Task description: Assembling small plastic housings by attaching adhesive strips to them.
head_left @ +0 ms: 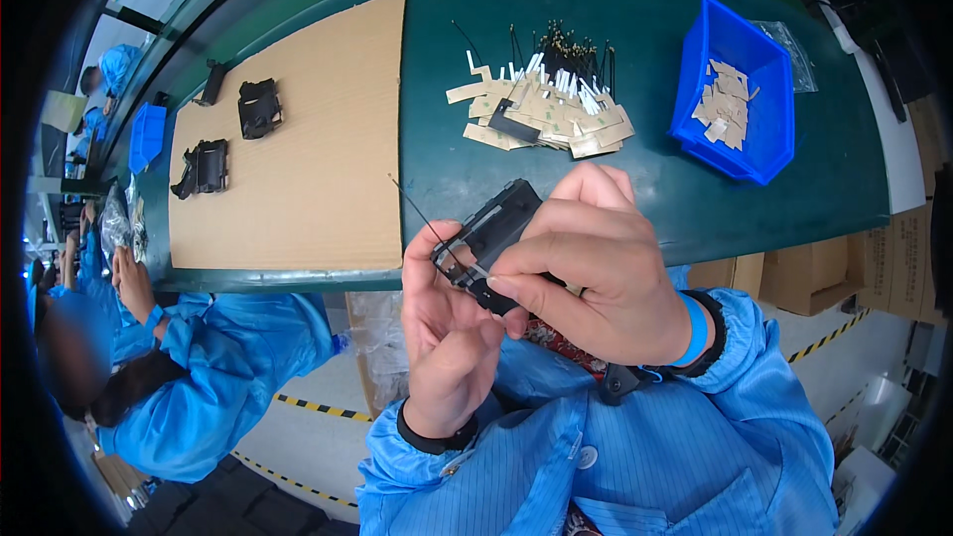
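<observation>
My left hand [447, 337] is closed around a black plastic housing [504, 213], held tilted over the table's near edge. Against the housing's lower end, my right hand [596, 273] pinches a small piece with thumb and forefinger; the fingers mostly cover it. A thin black antenna cable [417, 206] sticks up from the housing beside my left fingertips. Beyond my hands lies a heap of flat tan adhesive-backed antenna pieces [556, 114] with white tabs and black cables. One black flat piece [513, 125] rests on that heap.
On the left, a cardboard sheet [328, 139] bears several black housings [205, 167]. A blue bin [764, 144] with tan paper scraps [725, 104] stands at the right, beside a clear plastic bag [789, 50]. A co-worker in a blue smock [228, 367] sits at the left. Open cardboard boxes [809, 273] stand below the table's right side.
</observation>
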### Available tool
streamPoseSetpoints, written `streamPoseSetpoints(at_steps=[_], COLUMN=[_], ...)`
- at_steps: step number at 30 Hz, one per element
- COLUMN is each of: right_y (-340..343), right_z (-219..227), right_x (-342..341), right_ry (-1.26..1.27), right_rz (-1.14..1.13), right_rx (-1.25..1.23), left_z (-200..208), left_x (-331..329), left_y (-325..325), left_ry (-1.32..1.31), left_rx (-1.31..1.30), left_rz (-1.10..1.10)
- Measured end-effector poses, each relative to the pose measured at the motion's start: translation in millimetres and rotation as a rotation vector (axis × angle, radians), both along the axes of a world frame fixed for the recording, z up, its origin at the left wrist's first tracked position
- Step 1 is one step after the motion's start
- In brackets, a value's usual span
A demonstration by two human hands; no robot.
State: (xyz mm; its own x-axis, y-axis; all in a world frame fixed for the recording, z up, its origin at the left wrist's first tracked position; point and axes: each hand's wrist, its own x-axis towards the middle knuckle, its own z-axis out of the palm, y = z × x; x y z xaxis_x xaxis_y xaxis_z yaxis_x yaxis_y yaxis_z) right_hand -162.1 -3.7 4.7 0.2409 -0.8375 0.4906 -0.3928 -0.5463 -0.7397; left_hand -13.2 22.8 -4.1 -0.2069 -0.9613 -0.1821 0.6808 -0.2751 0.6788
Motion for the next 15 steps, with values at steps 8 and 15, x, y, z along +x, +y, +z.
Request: streamPoseSetpoints(at_steps=[8, 15], right_y=[-1.6, -2.6], right_z=[-3.9, -5.5], right_x=[1.0, 1.8], right_ry=[-0.021, -0.051], right_rz=[-0.016, -0.041], right_rx=[-0.017, -0.027], left_z=[-1.3, -1.9], left_x=[3.1, 3.5], left_y=[-3.9, -3.8], left_ry=[-0.005, 0.045], left_rx=[0.002, 0.032], left_rz=[-0.081, -0.085])
